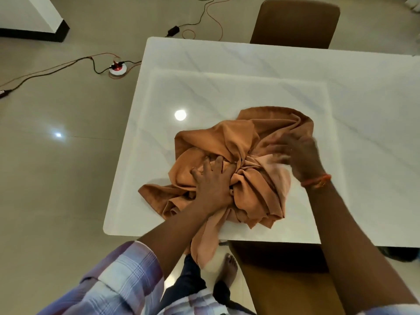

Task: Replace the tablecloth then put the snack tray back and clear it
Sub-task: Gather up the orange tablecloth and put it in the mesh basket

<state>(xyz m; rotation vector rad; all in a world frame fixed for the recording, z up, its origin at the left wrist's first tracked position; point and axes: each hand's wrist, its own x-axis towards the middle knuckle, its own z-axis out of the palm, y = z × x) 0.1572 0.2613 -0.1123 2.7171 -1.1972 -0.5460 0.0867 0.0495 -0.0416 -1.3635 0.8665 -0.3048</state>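
1. An orange-brown tablecloth (238, 169) lies in a crumpled heap on the white worktop (227, 87), near the front edge.
2. One end of the cloth hangs down over that front edge.
3. The left hand (213, 180) presses on the heap, fingers spread out flat.
4. The right hand (297, 155) is over the right side of the heap. It is blurry, so I cannot tell if it grips the cloth.
5. A brown chair (295, 21) stands at the far side of the worktop.
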